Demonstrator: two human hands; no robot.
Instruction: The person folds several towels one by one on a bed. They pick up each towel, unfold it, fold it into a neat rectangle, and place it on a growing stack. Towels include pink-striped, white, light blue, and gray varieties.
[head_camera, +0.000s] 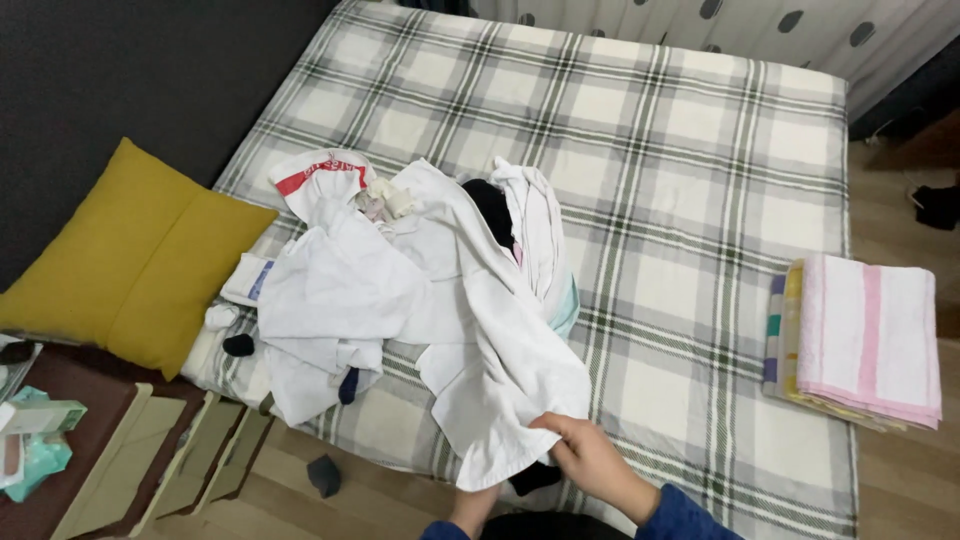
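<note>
- Down at the near edge of the bed (700, 160), the right hand (590, 455) is closed on the lower corner of a white cloth (510, 380), fingers curled around the fabric's edge.
- The left hand (472, 508) sits just below that same cloth, mostly hidden under its hanging hem; whether it grips the fabric or only touches it cannot be told.
- Both forearms wear blue sleeves (680, 520), seen at the bottom of the view.
- The white cloth runs from the hands up into a heap of laundry (380, 270) on the left half of the bed, mostly white pieces with one dark garment (492, 210) tucked in near the top.
- A white piece with a red stripe (320, 178) lies at the heap's far left corner.
- The bed carries a grey-and-cream plaid cover.
- A stack of folded towels (860, 340) rests at the bed's right edge, well apart from the heap; the top one is white with pink stripes.
- A mustard-yellow cushion (130, 255) leans at the left side of the bed, against a dark wall.
- A small dark sock (324, 475) lies on the wooden floor beside the bed's near corner.
</note>
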